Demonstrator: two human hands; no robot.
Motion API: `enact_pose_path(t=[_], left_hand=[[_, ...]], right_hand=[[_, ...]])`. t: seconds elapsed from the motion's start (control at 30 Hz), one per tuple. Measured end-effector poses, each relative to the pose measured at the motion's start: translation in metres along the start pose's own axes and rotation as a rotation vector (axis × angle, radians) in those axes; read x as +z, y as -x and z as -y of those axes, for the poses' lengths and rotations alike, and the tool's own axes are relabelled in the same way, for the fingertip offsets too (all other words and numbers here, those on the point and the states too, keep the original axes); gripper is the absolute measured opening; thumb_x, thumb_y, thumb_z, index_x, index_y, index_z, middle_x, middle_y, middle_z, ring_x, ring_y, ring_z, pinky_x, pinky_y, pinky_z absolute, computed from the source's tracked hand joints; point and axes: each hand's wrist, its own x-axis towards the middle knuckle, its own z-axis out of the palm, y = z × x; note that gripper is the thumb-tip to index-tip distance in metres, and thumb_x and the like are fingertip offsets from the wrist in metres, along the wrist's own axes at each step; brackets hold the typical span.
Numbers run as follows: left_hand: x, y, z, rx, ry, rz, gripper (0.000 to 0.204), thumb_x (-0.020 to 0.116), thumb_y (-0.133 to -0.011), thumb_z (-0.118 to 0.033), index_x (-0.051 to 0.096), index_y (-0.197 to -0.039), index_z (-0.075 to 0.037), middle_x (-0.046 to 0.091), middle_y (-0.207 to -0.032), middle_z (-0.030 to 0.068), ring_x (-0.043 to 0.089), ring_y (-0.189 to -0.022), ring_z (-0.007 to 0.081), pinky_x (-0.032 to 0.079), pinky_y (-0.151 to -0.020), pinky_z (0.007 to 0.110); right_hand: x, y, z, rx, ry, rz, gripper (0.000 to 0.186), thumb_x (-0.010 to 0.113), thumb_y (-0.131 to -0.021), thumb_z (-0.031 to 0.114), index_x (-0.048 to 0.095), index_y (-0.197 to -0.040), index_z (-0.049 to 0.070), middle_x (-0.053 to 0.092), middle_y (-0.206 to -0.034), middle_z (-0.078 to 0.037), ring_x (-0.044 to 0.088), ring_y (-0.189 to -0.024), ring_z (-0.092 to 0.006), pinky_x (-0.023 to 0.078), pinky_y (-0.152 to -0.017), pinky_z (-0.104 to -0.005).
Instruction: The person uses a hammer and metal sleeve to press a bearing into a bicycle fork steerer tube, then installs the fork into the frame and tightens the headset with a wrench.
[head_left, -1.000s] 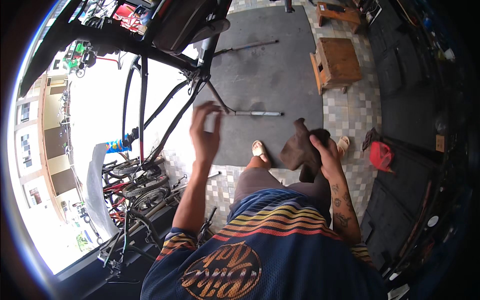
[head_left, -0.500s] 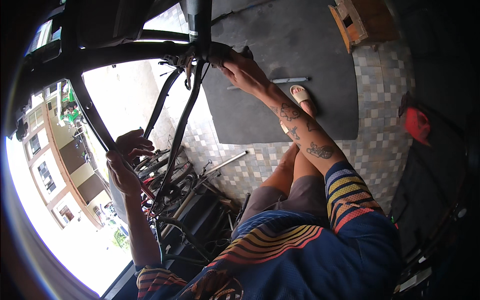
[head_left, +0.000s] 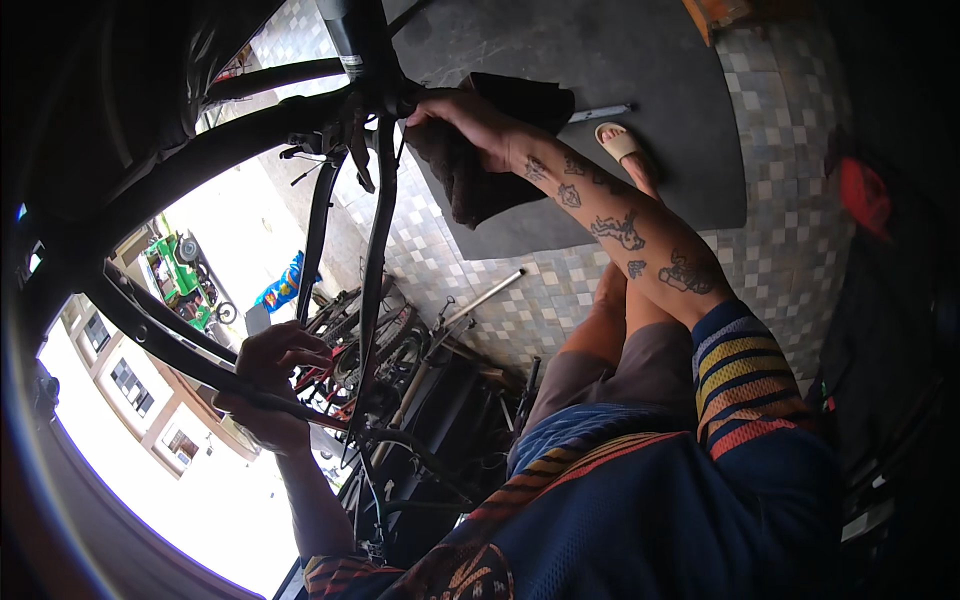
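A black bicycle frame (head_left: 378, 240) spans the upper left, with a dark bag-like shape over part of it. My left hand (head_left: 270, 390) has its fingers curled round one of the lower frame tubes. At the joint below the upright tube (head_left: 355, 45), my right hand (head_left: 468, 118) grips a dark brown cloth (head_left: 455, 180). The cloth hangs below and behind that hand, and its fingertips are against the frame joint. A small lever-like part (head_left: 362, 165) hangs from the frame beside the joint.
A dark grey mat (head_left: 660, 100) covers much of the tiled floor (head_left: 785, 170), with a silver tube (head_left: 600, 113) on it. Several bicycles (head_left: 400, 345) stand below the frame. A red item (head_left: 865, 198) lies at the right, and a wooden piece (head_left: 718, 12) at the top.
The frame has turned and shifted in view. My left hand's fingers, looser before, are now wrapped round the tube. More of the cloth shows, hanging from my right hand.
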Motion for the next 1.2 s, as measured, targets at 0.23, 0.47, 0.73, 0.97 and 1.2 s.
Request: enact_pose_path(t=[0.23, 0.47, 0.73, 0.97, 1.2], left_hand=[[0.001, 0.007, -0.001, -0.033, 0.054, 0.031, 0.113, 0.014, -0.092, -0.092, 0.064, -0.118, 0.006, 0.072, -0.087, 0.0202, 0.071, -0.069, 0.031, 0.059, -0.063, 0.039], [0.002, 0.0, 0.003, -0.07, -0.02, -0.106, 0.117, 0.014, -0.09, -0.094, 0.062, -0.118, 0.008, 0.071, -0.087, 0.0222, 0.071, -0.07, 0.0317, 0.059, -0.063, 0.039], [0.005, -0.017, 0.003, -0.067, 0.072, -0.024, 0.117, 0.012, -0.091, -0.092, 0.062, -0.118, 0.009, 0.071, -0.091, 0.0238, 0.073, -0.075, 0.0326, 0.061, -0.068, 0.039], [0.002, -0.013, 0.004, -0.011, 0.122, 0.086, 0.117, 0.011, -0.091, -0.092, 0.062, -0.119, 0.009, 0.071, -0.091, 0.0231, 0.073, -0.074, 0.0314, 0.061, -0.067, 0.038], [0.005, -0.009, -0.002, -0.015, 0.104, 0.04, 0.115, 0.008, -0.094, -0.088, 0.064, -0.117, 0.009, 0.072, -0.089, 0.0221, 0.073, -0.074, 0.0308, 0.062, -0.066, 0.037]], right_hand=[[-0.028, 0.023, -0.015, -0.908, 1.367, -0.32, 0.011, 0.063, -0.097, 0.012, 0.065, -0.106, 0.006, 0.066, -0.07, -0.012, 0.064, -0.055, -0.0235, 0.055, -0.057, -0.0392], [-0.004, 0.007, -0.03, -0.068, -0.281, 0.006, 0.02, 0.06, -0.098, 0.017, 0.064, -0.111, 0.003, 0.066, -0.078, -0.008, 0.066, -0.069, -0.0199, 0.056, -0.063, -0.0358], [-0.038, 0.028, -0.027, -0.502, 0.722, -0.441, 0.021, 0.068, -0.101, 0.025, 0.07, -0.11, 0.006, 0.072, -0.09, -0.005, 0.068, -0.074, -0.0169, 0.055, -0.07, -0.0348], [-0.026, -0.009, -0.015, -1.023, 1.443, -0.461, 0.019, 0.071, -0.095, 0.015, 0.069, -0.114, 0.012, 0.072, -0.091, -0.01, 0.072, -0.074, -0.0265, 0.057, -0.059, -0.0396], [0.015, -0.008, -0.008, -0.523, 0.68, -0.41, 0.019, 0.06, -0.104, 0.016, 0.069, -0.116, 0.004, 0.068, -0.075, -0.005, 0.065, -0.066, -0.0159, 0.051, -0.059, -0.0309]])
